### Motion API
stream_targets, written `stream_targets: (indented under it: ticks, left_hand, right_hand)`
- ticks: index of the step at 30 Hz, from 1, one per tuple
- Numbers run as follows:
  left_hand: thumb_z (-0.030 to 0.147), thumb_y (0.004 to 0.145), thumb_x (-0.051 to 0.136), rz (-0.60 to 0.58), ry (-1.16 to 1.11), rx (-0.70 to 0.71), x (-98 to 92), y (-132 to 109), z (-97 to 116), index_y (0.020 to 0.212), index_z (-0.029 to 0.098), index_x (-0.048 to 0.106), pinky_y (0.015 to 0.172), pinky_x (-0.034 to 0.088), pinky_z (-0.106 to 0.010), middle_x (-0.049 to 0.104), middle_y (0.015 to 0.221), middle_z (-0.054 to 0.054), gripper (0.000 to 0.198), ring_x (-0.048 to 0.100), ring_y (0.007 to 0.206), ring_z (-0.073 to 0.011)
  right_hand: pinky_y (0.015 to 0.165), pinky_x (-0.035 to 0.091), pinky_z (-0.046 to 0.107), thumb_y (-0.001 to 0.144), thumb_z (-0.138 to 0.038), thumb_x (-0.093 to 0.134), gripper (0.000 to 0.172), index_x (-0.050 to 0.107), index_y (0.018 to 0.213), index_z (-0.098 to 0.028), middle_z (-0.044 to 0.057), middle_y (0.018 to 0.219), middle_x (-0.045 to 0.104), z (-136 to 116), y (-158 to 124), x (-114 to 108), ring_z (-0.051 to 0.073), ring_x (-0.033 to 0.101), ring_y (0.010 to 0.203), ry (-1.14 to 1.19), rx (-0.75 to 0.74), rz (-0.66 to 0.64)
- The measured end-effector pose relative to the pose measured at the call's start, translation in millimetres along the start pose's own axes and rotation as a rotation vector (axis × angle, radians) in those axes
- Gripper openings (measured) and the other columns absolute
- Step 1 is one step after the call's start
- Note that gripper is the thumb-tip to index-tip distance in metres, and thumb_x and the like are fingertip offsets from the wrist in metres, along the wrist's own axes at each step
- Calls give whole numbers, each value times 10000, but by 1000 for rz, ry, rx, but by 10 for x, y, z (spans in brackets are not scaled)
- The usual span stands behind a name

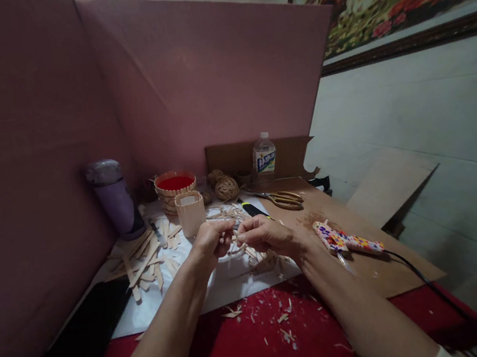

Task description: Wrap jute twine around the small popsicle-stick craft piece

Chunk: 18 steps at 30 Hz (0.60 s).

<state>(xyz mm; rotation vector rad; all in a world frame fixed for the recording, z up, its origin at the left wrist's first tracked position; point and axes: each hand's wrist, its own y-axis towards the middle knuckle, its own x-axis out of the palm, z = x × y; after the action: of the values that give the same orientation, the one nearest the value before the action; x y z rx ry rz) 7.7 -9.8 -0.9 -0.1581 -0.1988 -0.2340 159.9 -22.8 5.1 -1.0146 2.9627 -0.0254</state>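
Above the middle of the work surface, my left hand (214,239) and my right hand (268,234) meet fingertip to fingertip. Each is closed in a pinch; what lies between the fingers is too small to make out. Just behind my left hand stands a pale cup of upright wooden sticks (193,217). Wood strips and shavings (256,260) lie beneath my hands. A black and yellow handled tool (253,210), partly hidden, lies behind my right hand.
Craft sticks (144,272) are heaped left, before a purple bottle (117,207). Behind stand a red-lined basket (165,206), twine balls (227,189) and a clear bottle (265,162). Scissors (285,199) and a corded, flower-patterned glue gun (348,242) lie on cardboard (395,280) at right.
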Motion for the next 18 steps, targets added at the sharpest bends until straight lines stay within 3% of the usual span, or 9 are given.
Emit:
stream_targets:
  ticks: [3, 10, 18]
  left_hand:
    - [334, 610, 622, -17, -29, -25, 5, -1, -7, 457, 138, 423, 312, 83, -179, 378, 354, 41, 319, 251, 269, -17]
    - [473, 642, 595, -76, 33, 119, 14, -50, 33, 533, 117, 503, 317, 114, -189, 429, 395, 28, 383, 299, 283, -28]
    - [388, 615, 642, -108, 112, 70, -43, -35, 33, 604, 118, 518, 308, 126, -172, 539, 495, -5, 297, 338, 284, -23]
  right_hand:
    - [394, 98, 219, 673, -254, 567, 133, 528, 658, -127, -77, 455, 300, -9, -1, -2, 33, 165, 397, 12, 7, 12]
    - [392, 87, 215, 667, -285, 580, 191, 467, 606, -144, -80, 446, 294, 13, 18, -35, 30, 155, 386, 44, 21, 67]
    - [398, 114, 219, 640, -286, 575, 212, 453, 537, -147, -76, 425, 306, -13, 40, -43, 36, 191, 388, -152, 10, 156]
